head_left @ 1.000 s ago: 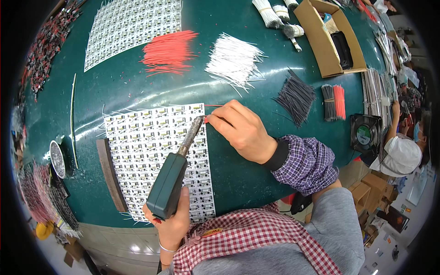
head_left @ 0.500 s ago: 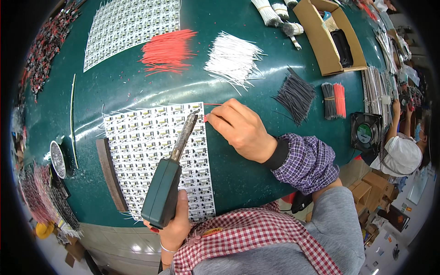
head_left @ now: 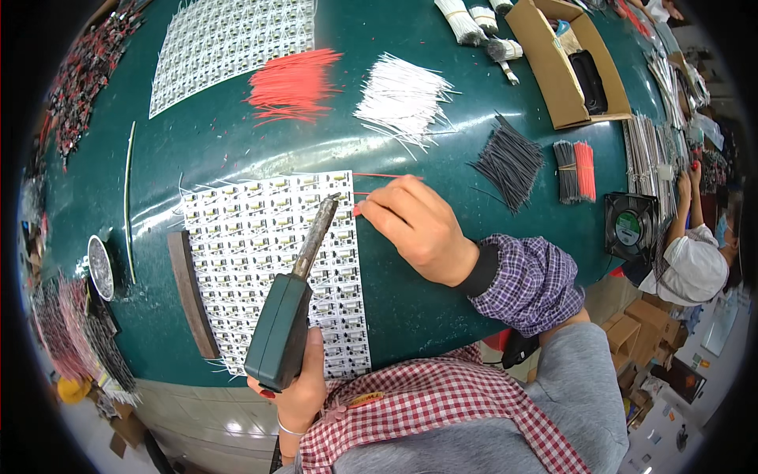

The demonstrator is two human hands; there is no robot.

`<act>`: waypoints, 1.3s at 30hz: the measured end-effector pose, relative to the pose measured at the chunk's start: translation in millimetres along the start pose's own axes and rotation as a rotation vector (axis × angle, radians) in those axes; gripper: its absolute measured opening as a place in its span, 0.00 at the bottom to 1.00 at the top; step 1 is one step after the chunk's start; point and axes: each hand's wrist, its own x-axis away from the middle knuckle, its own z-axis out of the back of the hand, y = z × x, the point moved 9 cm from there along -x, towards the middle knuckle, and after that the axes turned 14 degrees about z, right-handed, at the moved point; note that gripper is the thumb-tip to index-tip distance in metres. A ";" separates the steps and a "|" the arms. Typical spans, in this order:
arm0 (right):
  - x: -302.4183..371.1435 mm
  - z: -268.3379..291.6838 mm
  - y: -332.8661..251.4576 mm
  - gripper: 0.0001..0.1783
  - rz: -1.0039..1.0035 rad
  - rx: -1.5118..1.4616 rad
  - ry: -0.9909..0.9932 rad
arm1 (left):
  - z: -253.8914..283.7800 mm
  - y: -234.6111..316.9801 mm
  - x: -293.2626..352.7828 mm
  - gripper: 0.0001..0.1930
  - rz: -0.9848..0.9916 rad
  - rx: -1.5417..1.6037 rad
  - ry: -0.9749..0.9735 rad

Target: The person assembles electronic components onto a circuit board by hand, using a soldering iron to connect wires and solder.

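My left hand [head_left: 303, 389] is wrapped round the handle of a dark green soldering gun [head_left: 279, 325]. Its long metal tip slants up to the top right part of a white circuit board panel [head_left: 268, 258], which carries rows of small components and lies on the green table. Just off the panel's right edge, my right hand [head_left: 424, 231] has thumb and forefinger pinched on a red wire, mostly hidden by the fingers. Another red wire [head_left: 377, 174] sticks out from the panel's top right corner, above that hand. Thin white wires stick out along the panel's left side.
A dark bar [head_left: 192, 294] lies along the panel's left edge. Beyond are piles of red wires [head_left: 294, 83], white wires [head_left: 404, 101] and black wires [head_left: 509, 164], plus a second panel [head_left: 237, 47]. A cardboard box [head_left: 545, 67], a fan [head_left: 629, 220] and a co-worker [head_left: 691, 265] are at right.
My right hand has shifted slightly down along the panel's edge, and more red wire shows above it. The soldering tip has moved down a little with it. The view has shifted slightly.
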 end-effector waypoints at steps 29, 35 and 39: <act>9.5 -12.8 -6.4 0.14 -0.012 0.030 -0.102 | -10.1 12.8 3.7 0.09 -0.104 -0.076 -0.009; 9.4 -12.7 -6.6 0.13 -0.018 0.010 -0.099 | -7.0 9.6 6.5 0.09 -0.101 -0.031 0.031; 9.7 -11.7 -6.3 0.12 -0.015 0.015 -0.101 | -10.7 16.2 6.2 0.09 -0.144 -0.132 0.019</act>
